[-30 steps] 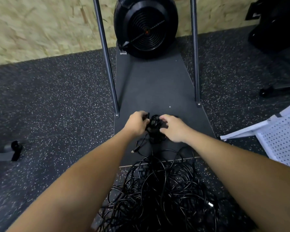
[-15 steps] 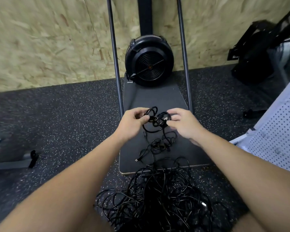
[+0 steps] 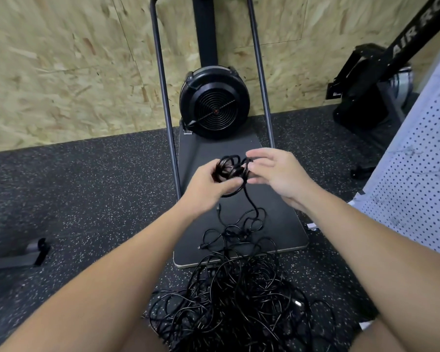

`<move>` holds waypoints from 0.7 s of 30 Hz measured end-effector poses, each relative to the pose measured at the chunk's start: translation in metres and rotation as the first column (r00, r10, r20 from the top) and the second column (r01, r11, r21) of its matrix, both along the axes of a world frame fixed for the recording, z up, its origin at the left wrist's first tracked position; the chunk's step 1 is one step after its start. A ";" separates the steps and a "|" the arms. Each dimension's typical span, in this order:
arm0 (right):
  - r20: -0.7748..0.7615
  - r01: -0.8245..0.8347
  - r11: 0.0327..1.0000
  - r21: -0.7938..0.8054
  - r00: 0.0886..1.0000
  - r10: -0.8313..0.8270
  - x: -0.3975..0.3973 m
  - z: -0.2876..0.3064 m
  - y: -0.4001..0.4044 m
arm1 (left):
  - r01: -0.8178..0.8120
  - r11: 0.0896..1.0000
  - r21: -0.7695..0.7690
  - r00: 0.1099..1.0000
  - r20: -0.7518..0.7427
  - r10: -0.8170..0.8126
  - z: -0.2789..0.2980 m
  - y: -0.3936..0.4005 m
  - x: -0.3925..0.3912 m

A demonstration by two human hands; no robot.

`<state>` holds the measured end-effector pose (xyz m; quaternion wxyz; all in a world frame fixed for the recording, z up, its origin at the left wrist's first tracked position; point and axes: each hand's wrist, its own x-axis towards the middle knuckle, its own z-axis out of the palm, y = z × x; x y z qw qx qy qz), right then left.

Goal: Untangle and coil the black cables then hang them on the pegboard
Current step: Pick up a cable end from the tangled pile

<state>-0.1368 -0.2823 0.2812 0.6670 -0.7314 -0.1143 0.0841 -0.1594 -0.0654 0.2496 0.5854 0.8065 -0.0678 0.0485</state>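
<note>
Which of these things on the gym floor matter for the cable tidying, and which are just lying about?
Part of the job:
small cable coil, held by the left hand and right hand
tangled cable pile
white pegboard

Just lying about:
black fan machine
its dark base plate
air rower
</note>
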 end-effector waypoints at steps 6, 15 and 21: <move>0.056 -0.032 0.982 -0.187 0.997 0.043 0.002 0.001 0.010 | -0.145 0.956 -0.254 0.983 -0.146 0.110 0.002 0.022 -0.004; 0.119 -0.098 0.888 -0.450 0.978 0.169 0.001 0.006 0.030 | -0.177 0.895 -0.410 0.978 -0.173 0.114 0.012 0.021 -0.009; 0.224 0.005 0.969 -0.247 0.973 0.052 0.012 0.023 0.022 | -0.070 0.907 -0.416 0.981 -0.194 -0.013 0.019 0.022 -0.009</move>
